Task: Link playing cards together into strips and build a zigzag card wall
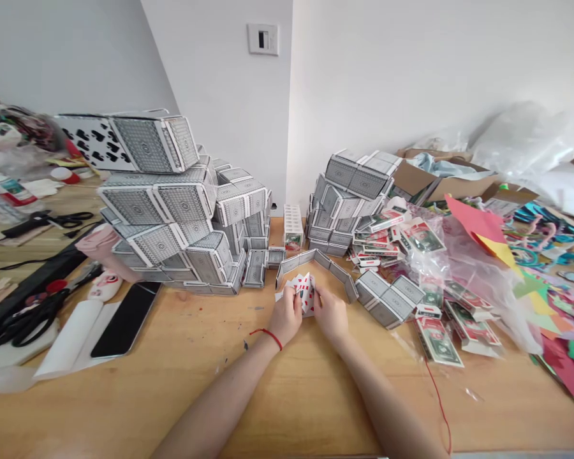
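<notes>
My left hand (286, 313) and my right hand (331, 312) meet at the middle of the wooden table, both pinching a small bunch of white playing cards with red pips (305, 294). The cards stand nearly upright, partly covered by my fingers. Just behind them, a zigzag row of grey-backed cards (313, 264) stands on edge, close to my fingertips but apparently not touching them. A large stacked structure of grey-backed card boxes (162, 204) rises to the left, and a smaller one (349, 197) to the right.
Black scissors (31, 317) and a black phone (125, 319) lie at left. Banknote-printed cards (437, 341), a plastic bag (473, 268) and coloured paper cut-outs (555, 280) spread right. A cardboard box (435, 178) stands behind them, against the wall (387, 76).
</notes>
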{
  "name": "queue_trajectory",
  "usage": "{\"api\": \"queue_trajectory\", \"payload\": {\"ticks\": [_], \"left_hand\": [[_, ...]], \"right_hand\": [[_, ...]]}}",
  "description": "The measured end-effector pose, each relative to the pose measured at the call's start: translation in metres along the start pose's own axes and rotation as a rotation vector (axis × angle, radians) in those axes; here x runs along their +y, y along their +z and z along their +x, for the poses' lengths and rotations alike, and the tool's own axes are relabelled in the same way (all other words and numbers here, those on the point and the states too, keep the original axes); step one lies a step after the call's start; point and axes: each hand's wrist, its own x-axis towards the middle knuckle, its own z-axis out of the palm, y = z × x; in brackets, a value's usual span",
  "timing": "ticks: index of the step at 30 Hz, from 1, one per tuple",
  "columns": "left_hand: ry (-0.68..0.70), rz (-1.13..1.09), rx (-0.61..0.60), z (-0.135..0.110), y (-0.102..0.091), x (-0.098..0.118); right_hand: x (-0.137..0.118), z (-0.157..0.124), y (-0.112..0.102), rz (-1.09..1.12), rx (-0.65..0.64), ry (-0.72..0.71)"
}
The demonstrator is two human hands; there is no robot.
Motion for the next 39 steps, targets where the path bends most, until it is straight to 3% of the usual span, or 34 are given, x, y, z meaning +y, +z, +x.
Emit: {"api": "queue_trajectory", "payload": {"ticks": [3,5,8,14,18,22,25,29,33,36,39], "left_hand": [[-0.015,-0.024,-0.012,0.0,0.0,0.0],[-0.043,-0.018,0.007,0.001,-0.002,-0.001],[-0.071,-0.005,0.046,0.005,-0.006,-0.003],[-0.031,-0.035,0.026,0.008,-0.012,-0.004],[-0.03,-0.055,0.045,0.007,-0.013,-0.003],[-0.017,-0.063,0.026,0.006,-0.012,-0.004],[0.004,-0.069,0.004,0.004,-0.011,-0.004],[0.042,-0.101,0.027,0.002,-0.011,-0.002],[0.064,-0.236,0.062,0.001,-0.014,0.004],[-0.004,-0.387,0.087,0.004,-0.016,0.007],[-0.156,-0.621,0.071,0.007,-0.014,0.011]], "right_hand": [[-0.005,-0.002,0.004,-0.089,0.053,-0.003],[-0.006,-0.002,0.003,0.004,0.054,0.027],[-0.002,-0.001,-0.001,0.368,-0.02,0.124],[0.006,0.007,-0.004,1.236,-0.285,0.526],[-0.001,0.005,-0.004,1.489,-0.396,0.58],[-0.002,0.002,0.002,1.466,-0.391,0.571],[0.003,0.001,0.009,1.279,-0.29,0.535],[0.004,0.002,0.01,0.932,-0.121,0.354],[-0.003,0.001,0.001,0.787,-0.067,0.211],[-0.009,-0.002,-0.003,0.748,-0.06,0.168],[-0.012,-0.006,-0.002,0.708,-0.072,0.117]]}}
